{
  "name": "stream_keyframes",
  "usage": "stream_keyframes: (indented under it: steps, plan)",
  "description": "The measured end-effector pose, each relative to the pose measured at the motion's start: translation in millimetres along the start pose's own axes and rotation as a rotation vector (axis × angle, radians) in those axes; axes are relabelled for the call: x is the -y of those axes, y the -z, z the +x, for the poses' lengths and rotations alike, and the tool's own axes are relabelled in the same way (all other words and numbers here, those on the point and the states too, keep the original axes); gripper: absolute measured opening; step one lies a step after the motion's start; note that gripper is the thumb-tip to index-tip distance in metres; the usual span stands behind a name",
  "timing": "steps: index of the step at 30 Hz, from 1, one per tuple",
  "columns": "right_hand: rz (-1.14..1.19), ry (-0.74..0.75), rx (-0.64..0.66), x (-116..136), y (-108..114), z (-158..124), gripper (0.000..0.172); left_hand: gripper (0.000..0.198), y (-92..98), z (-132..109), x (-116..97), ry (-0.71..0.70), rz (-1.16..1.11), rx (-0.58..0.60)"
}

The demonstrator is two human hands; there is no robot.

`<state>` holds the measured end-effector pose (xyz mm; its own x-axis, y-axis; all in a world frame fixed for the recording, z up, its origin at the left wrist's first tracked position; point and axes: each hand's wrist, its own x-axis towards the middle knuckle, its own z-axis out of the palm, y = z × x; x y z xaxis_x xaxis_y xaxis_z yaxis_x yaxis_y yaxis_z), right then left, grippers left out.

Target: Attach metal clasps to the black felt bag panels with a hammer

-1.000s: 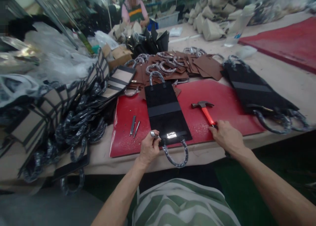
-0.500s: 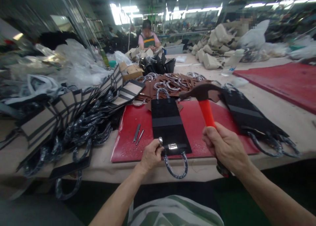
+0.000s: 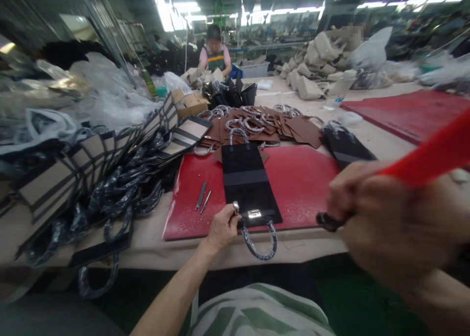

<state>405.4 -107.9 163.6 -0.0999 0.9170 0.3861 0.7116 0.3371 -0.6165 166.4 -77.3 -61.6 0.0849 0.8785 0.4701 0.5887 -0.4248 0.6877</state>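
Up close, the right hand (image 3: 385, 218), blurred at four o'clock, is clenched round an orange hammer handle (image 3: 429, 157). Down at six o'clock the left hand (image 3: 222, 227) pinches a metal punch (image 3: 235, 208) upright on the black bag (image 3: 247, 184), lying on the red mat (image 3: 301, 179) on the table (image 3: 389, 130).

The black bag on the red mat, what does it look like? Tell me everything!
The black bag lies flat on the red mat, folded thin. It looks like soft felt with a smoother band across its middle. A shiny metal clasp sits at its near end, where a wrapped loop handle hangs over the table edge. Another handle lies at its far end. The left hand holds its near corner.
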Motion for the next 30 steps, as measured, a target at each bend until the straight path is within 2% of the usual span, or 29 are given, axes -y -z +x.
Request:
stream_keyframes:
  steps: [3, 4, 6, 8, 11, 13, 15, 18, 20, 23, 25, 27, 30]
  plan:
    - [-0.107, 0.076, 0.224, -31.4, -32.2, -20.4, 0.032, 0.012, 0.9, -0.4, -0.7, 0.013, 0.007, 0.009]
    - [-0.195, 0.105, 0.352, -42.9, -39.2, -25.2, 0.030, 0.012, 1.3, -0.5, -1.1, 0.011, 0.010, 0.010]
    - [-0.358, 0.107, 0.508, -63.8, -44.7, -29.4, 0.026, 0.012, 2.0, -0.5, -1.9, -0.005, 0.015, 0.008]
    - [-0.428, 0.058, 0.574, -83.5, -43.9, -27.9, 0.024, 0.014, 2.3, -0.5, -2.1, -0.019, 0.013, 0.006]
    - [-0.342, -0.081, 0.622, -118.2, -46.2, -21.4, 0.029, 0.018, 1.9, -1.1, -0.5, -0.014, 0.005, 0.011]
    - [-0.356, -0.195, 0.617, -142.7, -53.0, -17.4, 0.031, 0.018, 1.5, -2.0, 1.2, -0.012, -0.001, 0.021]
    - [-0.486, -0.235, 0.545, -160.6, -61.7, -14.7, 0.028, 0.018, 1.3, -3.0, 2.5, -0.022, -0.007, 0.029]
    - [-0.613, -0.117, 0.345, -165.6, -76.5, -13.0, 0.024, 0.018, 1.9, -3.8, 3.3, -0.037, -0.006, 0.028]
    - [-0.534, -0.006, 0.252, -157.9, -89.3, -13.3, 0.031, 0.018, 2.4, -3.6, 3.5, -0.053, 0.004, 0.022]
    - [-0.355, 0.096, 0.272, -146.9, -114.5, -17.4, 0.045, 0.017, 2.4, -3.3, 4.8, -0.109, 0.049, 0.003]
    - [-0.295, 0.097, 0.300, -146.3, -131.2, -22.6, 0.050, 0.014, 1.6, -4.1, 6.3, -0.156, 0.090, -0.018]
    - [-0.273, 0.069, 0.289, -149.9, -143.1, -27.9, 0.051, 0.012, 0.4, -6.2, 7.8, -0.205, 0.118, -0.049]
    - [-0.255, 0.052, 0.277, -155.8, -149.3, -32.5, 0.048, 0.016, -0.8, -10.3, 8.6, -0.283, 0.144, -0.078]
